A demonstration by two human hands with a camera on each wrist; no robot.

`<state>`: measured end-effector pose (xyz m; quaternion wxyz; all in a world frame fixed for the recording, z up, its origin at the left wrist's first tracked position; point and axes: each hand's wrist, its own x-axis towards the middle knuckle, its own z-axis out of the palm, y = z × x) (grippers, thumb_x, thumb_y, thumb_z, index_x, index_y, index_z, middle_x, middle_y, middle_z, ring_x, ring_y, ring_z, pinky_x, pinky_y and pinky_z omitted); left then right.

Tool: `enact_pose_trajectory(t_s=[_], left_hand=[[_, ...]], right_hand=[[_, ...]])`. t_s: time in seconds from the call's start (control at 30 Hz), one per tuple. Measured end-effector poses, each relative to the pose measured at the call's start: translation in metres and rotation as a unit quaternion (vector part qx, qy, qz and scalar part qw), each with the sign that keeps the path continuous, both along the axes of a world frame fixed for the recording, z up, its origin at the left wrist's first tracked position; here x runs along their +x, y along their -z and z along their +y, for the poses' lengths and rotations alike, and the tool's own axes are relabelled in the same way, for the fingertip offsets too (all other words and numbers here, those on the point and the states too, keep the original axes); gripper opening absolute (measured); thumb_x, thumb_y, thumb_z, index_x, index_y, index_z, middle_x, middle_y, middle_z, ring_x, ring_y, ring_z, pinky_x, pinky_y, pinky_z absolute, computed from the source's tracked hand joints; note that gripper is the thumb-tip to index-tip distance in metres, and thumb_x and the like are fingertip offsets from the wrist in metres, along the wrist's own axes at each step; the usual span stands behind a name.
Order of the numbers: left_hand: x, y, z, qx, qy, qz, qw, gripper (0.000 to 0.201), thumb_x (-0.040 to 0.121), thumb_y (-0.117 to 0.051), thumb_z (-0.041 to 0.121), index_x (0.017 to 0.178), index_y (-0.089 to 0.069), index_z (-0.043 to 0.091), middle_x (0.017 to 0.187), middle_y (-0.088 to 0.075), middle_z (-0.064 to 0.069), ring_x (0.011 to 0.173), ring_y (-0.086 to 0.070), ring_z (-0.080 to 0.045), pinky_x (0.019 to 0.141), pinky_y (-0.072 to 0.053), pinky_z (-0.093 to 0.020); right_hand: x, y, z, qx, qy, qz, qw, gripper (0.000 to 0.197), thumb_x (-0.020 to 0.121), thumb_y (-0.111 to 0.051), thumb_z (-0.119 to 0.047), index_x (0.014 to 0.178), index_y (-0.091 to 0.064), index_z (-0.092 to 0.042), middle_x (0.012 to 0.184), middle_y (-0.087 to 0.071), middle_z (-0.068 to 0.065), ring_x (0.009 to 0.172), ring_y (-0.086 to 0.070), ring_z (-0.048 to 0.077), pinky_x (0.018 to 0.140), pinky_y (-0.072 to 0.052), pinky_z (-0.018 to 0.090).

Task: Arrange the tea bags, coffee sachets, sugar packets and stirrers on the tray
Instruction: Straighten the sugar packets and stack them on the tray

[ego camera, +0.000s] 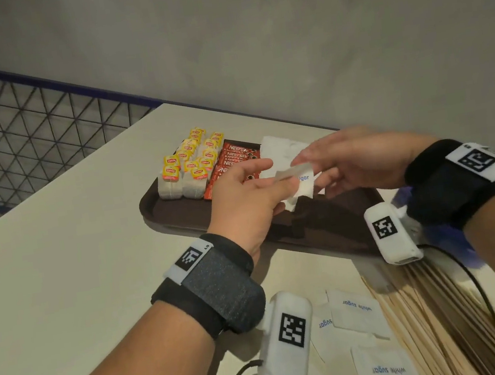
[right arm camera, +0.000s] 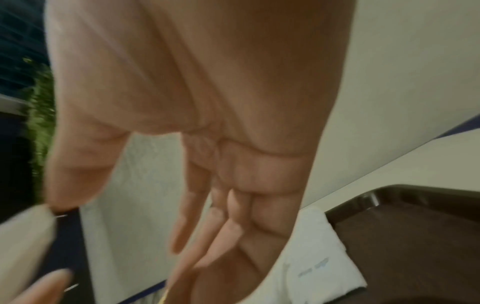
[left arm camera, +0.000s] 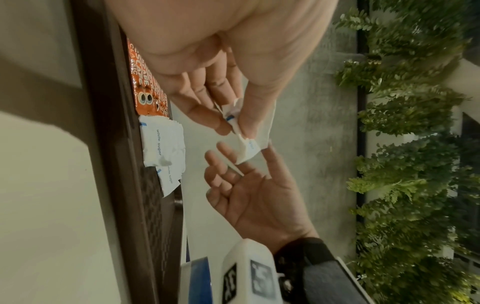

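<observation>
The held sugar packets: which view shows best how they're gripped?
Left wrist: the left hand visibly pinches the sugar packets. The head view shows them between both hands, with the grip partly hidden. The right wrist view is too blurred to tell.

I am reading "Lipton" on the yellow tea bag tags (ego camera: 187, 161) and "NESCAFE" on the red coffee sachets (ego camera: 231, 161) in the tray. I am seeing "white sugar" in blue on the sugar packets (ego camera: 357, 308) lying on the bench, and "LS" on the left wrist band tag (ego camera: 206, 246).
</observation>
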<state>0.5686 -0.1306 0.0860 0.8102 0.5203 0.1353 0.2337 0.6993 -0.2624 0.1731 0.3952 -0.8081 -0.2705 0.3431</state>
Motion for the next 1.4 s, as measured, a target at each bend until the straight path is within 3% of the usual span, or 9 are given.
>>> enact_pose_trajectory(t_s=[0.13,0.27,0.37,0.53,0.73,0.9,1.07,1.27,1.4], left_hand=[[-0.002,0.001,-0.003,0.016,0.015,-0.005,1.000,0.036,0.080,-0.082,-0.003,0.106,-0.067,0.016,0.090,-0.077,-0.008,0.084,-0.076,-0.019,0.070,-0.062,-0.026],[-0.004,-0.001,-0.002,0.012,0.021,-0.011,1.000,0.029,0.082,-0.083,0.003,0.105,-0.069,0.011,0.098,-0.079,-0.008,0.091,-0.077,-0.021,0.075,-0.063,-0.029],[-0.004,-0.002,-0.003,-0.012,0.020,-0.004,1.000,0.027,0.090,-0.078,0.014,0.113,-0.069,0.004,0.104,-0.079,-0.012,0.097,-0.076,-0.026,0.073,-0.064,-0.028],[-0.003,0.001,-0.004,0.008,0.011,0.017,1.000,0.014,0.091,-0.077,0.019,0.099,-0.073,0.008,0.097,-0.079,-0.010,0.080,-0.076,-0.017,0.061,-0.060,-0.023],[-0.003,-0.006,0.006,-0.031,-0.006,0.001,0.999,0.020,0.089,-0.079,0.019,0.104,-0.072,0.009,0.096,-0.080,-0.009,0.081,-0.077,-0.019,0.062,-0.059,-0.022],[-0.002,-0.007,0.005,-0.040,0.009,-0.015,0.999,0.035,0.086,-0.079,0.003,0.119,-0.065,0.008,0.105,-0.079,-0.011,0.086,-0.077,-0.017,0.073,-0.060,-0.024],[-0.002,-0.007,0.006,-0.022,0.001,0.003,1.000,0.026,0.088,-0.078,0.004,0.108,-0.067,0.015,0.101,-0.079,-0.010,0.079,-0.076,-0.014,0.066,-0.057,-0.024],[-0.001,-0.008,0.010,-0.064,-0.015,0.008,0.998,0.021,0.097,-0.069,0.011,0.117,-0.063,0.012,0.103,-0.078,-0.014,0.076,-0.074,-0.015,0.075,-0.062,-0.027],[-0.001,-0.007,0.012,-0.050,-0.018,0.024,0.998,0.010,0.099,-0.066,0.015,0.109,-0.066,0.015,0.106,-0.078,-0.010,0.080,-0.072,-0.015,0.076,-0.060,-0.029]], right_hand=[[-0.024,-0.004,-0.004,-0.016,-0.084,-0.029,0.996,0.055,0.072,-0.079,-0.038,0.116,-0.073,-0.006,0.115,-0.066,0.030,0.092,-0.066,0.029,0.080,-0.054,0.033],[-0.028,-0.003,-0.009,0.004,-0.065,-0.044,0.997,0.041,0.076,-0.079,-0.019,0.114,-0.074,-0.005,0.103,-0.072,0.021,0.081,-0.065,0.023,0.072,-0.052,0.030],[-0.029,-0.002,-0.010,-0.010,-0.038,-0.106,0.994,0.028,0.080,-0.077,-0.010,0.108,-0.076,-0.003,0.100,-0.072,0.025,0.074,-0.063,0.021,0.069,-0.050,0.033],[-0.033,-0.005,-0.008,-0.068,-0.067,-0.162,0.982,0.018,0.085,-0.076,-0.014,0.102,-0.077,-0.009,0.087,-0.077,0.008,0.065,-0.064,0.012,0.064,-0.050,0.028],[-0.025,-0.024,-0.004,-0.025,-0.060,-0.091,0.994,0.050,0.076,-0.074,-0.018,0.108,-0.060,0.017,0.084,-0.075,0.015,0.068,-0.068,0.018,0.061,-0.055,0.024],[-0.017,-0.024,0.000,-0.018,-0.045,-0.084,0.995,0.059,0.073,-0.074,-0.018,0.116,-0.057,0.018,0.086,-0.074,0.015,0.068,-0.066,0.016,0.064,-0.054,0.024],[-0.018,-0.016,0.000,-0.017,-0.037,-0.067,0.997,0.055,0.073,-0.075,-0.017,0.109,-0.058,0.020,0.087,-0.072,0.016,0.071,-0.059,0.019,0.066,-0.051,0.026],[0.017,-0.011,-0.002,0.010,0.111,-0.030,0.993,0.009,0.094,-0.065,-0.007,0.096,-0.059,-0.001,0.085,-0.070,0.010,0.065,-0.061,0.011,0.061,-0.053,0.020],[0.050,0.010,-0.007,-0.080,0.243,0.060,0.965,0.023,0.101,-0.054,-0.007,0.079,-0.058,-0.003,0.073,-0.058,0.005,0.065,-0.050,0.013,0.061,-0.046,0.022]])
